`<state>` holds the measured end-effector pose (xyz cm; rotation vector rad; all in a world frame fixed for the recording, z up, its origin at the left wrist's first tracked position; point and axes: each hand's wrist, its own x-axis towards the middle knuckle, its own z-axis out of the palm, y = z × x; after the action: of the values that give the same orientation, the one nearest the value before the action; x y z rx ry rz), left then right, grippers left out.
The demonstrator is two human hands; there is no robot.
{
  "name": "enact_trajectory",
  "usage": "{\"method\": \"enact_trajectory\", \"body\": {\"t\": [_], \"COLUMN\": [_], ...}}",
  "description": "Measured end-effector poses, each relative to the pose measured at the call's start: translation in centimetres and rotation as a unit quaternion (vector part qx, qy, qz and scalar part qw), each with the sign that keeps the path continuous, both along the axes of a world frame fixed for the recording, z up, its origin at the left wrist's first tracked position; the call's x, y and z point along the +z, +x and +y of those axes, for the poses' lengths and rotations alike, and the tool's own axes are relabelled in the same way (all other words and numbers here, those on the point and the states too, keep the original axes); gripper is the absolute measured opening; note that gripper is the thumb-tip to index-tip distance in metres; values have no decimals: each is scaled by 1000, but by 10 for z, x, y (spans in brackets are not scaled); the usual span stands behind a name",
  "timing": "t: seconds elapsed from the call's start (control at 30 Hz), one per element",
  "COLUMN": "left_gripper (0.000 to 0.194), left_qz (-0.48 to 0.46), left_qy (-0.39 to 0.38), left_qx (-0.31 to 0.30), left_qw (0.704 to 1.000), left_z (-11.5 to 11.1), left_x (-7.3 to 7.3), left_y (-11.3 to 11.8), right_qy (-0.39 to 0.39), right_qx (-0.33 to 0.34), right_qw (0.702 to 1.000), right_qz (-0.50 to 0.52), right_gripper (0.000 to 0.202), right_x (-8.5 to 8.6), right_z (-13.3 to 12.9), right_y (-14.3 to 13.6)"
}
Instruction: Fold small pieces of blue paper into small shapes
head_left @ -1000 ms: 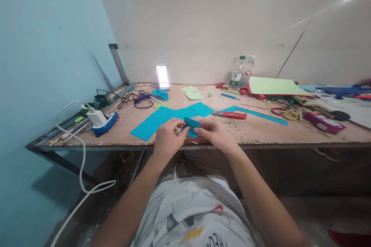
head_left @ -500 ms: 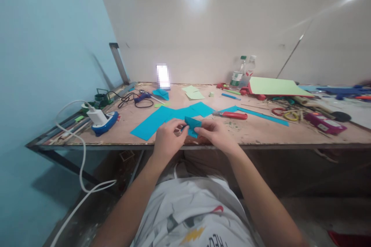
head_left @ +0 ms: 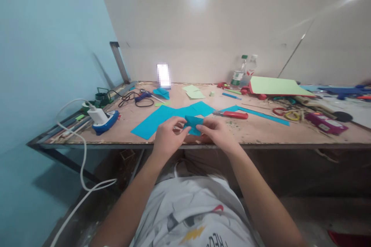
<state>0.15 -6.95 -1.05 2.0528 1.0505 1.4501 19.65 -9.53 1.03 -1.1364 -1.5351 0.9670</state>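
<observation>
Between my two hands, just above the table's front edge, is a small folded piece of blue paper (head_left: 193, 124). My left hand (head_left: 170, 135) pinches its left side between thumb and fingers. On the other side, my right hand (head_left: 216, 133) grips it the same way, thumb toward me. Parts of the folds are hidden by the fingers. Flat blue paper sheets (head_left: 153, 121) lie on the table right behind my hands. A red-handled utility knife (head_left: 234, 115) rests to the right of them, and a folded blue paper shape (head_left: 161, 93) sits farther back.
A blue power strip (head_left: 106, 122) with a white charger stands at the left, its cable hanging down. Near the back are a glue gun (head_left: 143, 96), a bright phone (head_left: 164, 75), green paper pieces (head_left: 194, 92) and plastic bottles (head_left: 238, 74). A purple box (head_left: 326, 123) lies at right.
The blue paper between my fingers has turned slightly and its top edge looks flatter and wider. Both hands stay in nearly the same place, still pinching it.
</observation>
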Motion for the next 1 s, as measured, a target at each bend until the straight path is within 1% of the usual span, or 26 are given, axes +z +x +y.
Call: {"method": "enact_trajectory", "body": {"t": [0.23,0.5,0.67,0.9,1.0], "left_gripper": [14,28,23,20,20], "left_qz": [-33,-73,-96,-136,-154], "left_qy": [-39,-86,-96,-102,-106], "left_qx": [-13,-34,-43,-65,-76], "left_qw": [999,993,990,983,979], "left_z": [0,-1,1,2,1], "left_x": [0,1,0,3,5], "left_y": [-2,-5,-6,-10,-11], "right_qy": [-17,-31,-50,-71,-83], "right_qx": [-37,-50,-34,-10,16], "right_qw": [999,995,993,993,993], "right_qz": [21,81,103,99,86], "right_gripper": [39,50,49,33,32], "right_x": [-3,1,4,5,7], "right_z": [0,0,-1,-2,-4], "right_y": [1,-1,-2,0,0]}}
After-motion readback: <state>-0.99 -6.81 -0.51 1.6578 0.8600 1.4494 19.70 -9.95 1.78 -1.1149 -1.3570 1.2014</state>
